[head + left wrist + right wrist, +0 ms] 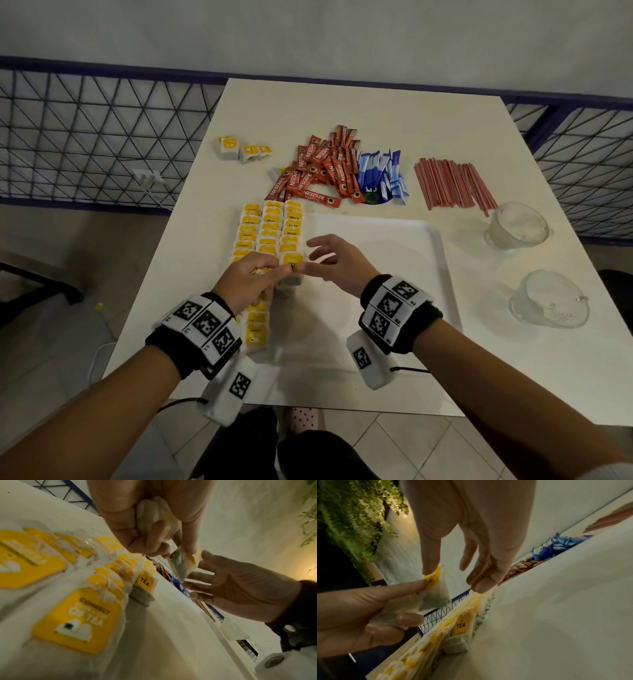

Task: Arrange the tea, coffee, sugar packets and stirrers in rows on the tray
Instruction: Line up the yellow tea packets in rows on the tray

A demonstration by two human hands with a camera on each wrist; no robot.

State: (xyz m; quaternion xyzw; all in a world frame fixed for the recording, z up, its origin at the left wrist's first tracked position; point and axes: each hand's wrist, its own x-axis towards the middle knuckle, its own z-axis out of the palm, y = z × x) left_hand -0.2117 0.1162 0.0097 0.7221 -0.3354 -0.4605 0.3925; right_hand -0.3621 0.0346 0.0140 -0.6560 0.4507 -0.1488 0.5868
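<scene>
A white tray (394, 240) lies on the table, with yellow-tagged tea bags (270, 226) in three rows along its left side. My left hand (281, 270) hovers over those rows. It keeps spare bags in its palm (154, 511) and pinches one tea bag (185, 563) at its fingertips. My right hand (318, 257) is beside it with straight, spread fingers, the thumb touching that bag's yellow tag (433, 580). Behind the tray lie red coffee sticks (318, 171), blue sugar packets (380, 171) and red stirrers (448, 185).
A few loose tea bags (239, 149) lie at the table's far left. Two glass cups (517, 226) (548, 301) stand right of the tray. A wire-mesh railing (85, 137) runs behind the table. The tray's right part is bare white.
</scene>
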